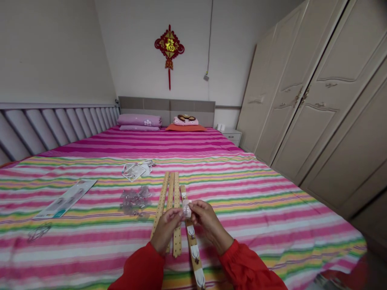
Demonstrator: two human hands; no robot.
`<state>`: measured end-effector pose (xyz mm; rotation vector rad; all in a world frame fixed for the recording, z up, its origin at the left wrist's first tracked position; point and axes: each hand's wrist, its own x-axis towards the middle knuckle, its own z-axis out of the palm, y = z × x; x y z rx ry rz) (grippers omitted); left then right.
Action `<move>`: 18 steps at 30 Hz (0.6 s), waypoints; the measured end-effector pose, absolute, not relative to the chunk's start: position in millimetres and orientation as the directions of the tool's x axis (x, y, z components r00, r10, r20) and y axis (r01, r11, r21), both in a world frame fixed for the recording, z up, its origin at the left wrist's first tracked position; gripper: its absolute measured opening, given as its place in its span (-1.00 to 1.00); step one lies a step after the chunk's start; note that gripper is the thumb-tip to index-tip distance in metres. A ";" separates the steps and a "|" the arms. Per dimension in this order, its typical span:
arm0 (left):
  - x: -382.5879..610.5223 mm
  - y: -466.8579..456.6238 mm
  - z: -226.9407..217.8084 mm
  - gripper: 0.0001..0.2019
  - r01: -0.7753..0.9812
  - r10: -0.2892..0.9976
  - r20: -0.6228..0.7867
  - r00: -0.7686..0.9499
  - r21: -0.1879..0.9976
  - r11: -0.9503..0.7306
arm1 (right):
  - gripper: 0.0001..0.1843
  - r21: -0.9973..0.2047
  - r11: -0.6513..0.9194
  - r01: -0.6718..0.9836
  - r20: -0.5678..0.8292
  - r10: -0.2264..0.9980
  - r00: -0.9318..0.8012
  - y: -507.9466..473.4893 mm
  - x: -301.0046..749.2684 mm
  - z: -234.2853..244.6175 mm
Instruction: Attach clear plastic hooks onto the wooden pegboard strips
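Note:
Between my two hands is a small clear plastic packet [186, 209], pinched from both sides. My left hand [168, 226] closes thumb and finger on its left edge; my right hand [207, 219] grips the right edge. What lies inside the packet is too small to make out. Under them runs a wooden strip [193, 241] with several white cards bearing small necklace-like pieces. Just left of it lie three more wooden strips [177, 241] with rows of holes. A heap of small clear packets [135, 200] rests farther left on the striped bedspread [256, 225].
White cards and clear wrappers [137, 170] lie beyond the heap. A long flat package [68, 198] and a thin coiled loop [40, 231] are on the left. Folded bedding [139, 121] stands at the headboard [145, 104]. Wardrobes [317, 104] line the right side.

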<state>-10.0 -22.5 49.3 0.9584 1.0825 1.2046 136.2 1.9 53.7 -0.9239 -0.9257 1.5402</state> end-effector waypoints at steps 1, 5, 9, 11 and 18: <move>-8.2 -21.7 48.7 -0.65 -0.266 0.987 -0.153 0.047 0.951 0.160 | -0.65 -0.913 -0.140 -0.384 -0.089 0.985 -0.149 2.4 135.3 53.8; -3.3 -17.6 53.1 -0.83 -0.500 0.927 -0.345 0.149 0.783 0.371 | -0.58 -0.914 -0.100 -0.394 -0.071 0.994 -0.088 9.9 136.9 55.8; -2.5 -11.4 60.8 -0.97 -0.631 0.793 -0.463 0.396 0.490 0.602 | -0.62 -0.920 -0.107 -0.377 -0.081 0.993 -0.084 20.4 141.5 55.7; -1.3 -8.0 61.4 -0.92 -0.647 0.737 -0.453 0.502 0.368 0.667 | -0.65 -0.901 -0.160 -0.402 -0.087 0.977 -0.194 22.8 141.7 54.5; 7.2 2.6 52.8 -0.83 -0.629 0.695 -0.476 0.538 0.322 0.708 | -0.78 -0.808 -0.238 -0.539 -0.087 0.953 -0.289 28.1 140.7 41.2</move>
